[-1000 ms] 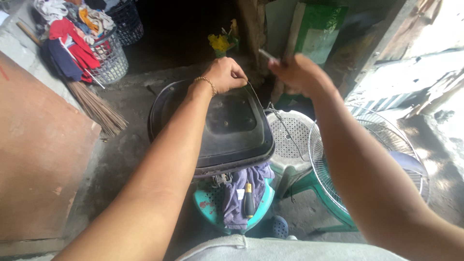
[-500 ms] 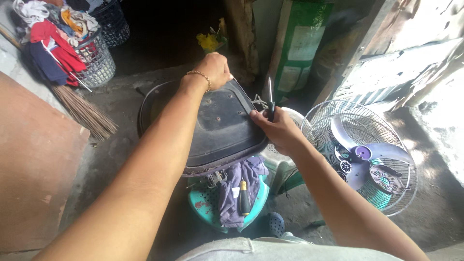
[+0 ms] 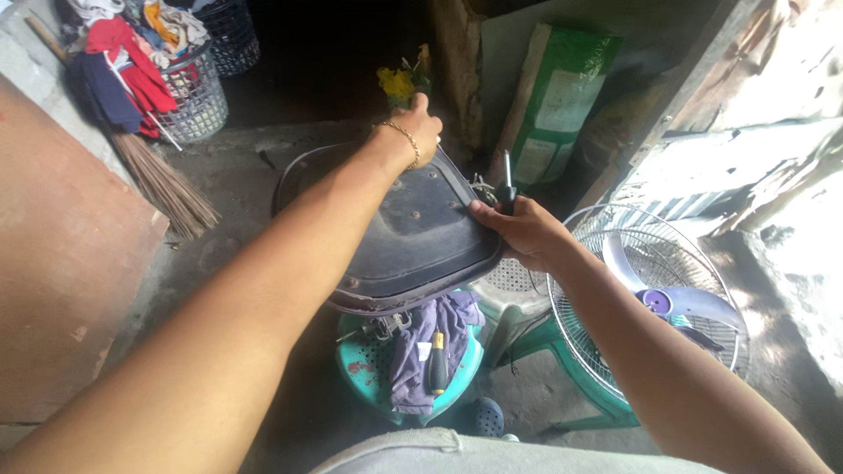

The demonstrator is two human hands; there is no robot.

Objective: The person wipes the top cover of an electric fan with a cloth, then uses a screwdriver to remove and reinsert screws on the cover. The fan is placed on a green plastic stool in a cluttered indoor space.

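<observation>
Black plastic panel (image 3: 413,237), dusty, rounded corners, sits dead centre, tilted, held over a teal stool (image 3: 369,373). Your left hand (image 3: 420,130) grips its far edge at 12 o'clock, fingers curled over the rim, gold bracelet (image 3: 406,140) on the wrist. Your right hand (image 3: 525,230) clamps the near-right edge at 3 o'clock, thumb on top; the same fist also holds a screwdriver (image 3: 507,186), shaft pointing up. Purple cloth (image 3: 430,338) draped on the stool at 6 o'clock, a second yellow-handled screwdriver (image 3: 436,362) lying on it. Fan (image 3: 650,298) with wire guard lies at 4 o'clock, just beside the stool. Laundry basket (image 3: 189,96) and broom (image 3: 154,175) at 10 o'clock, well apart. Green sack (image 3: 553,105) leans at 1 o'clock.
</observation>
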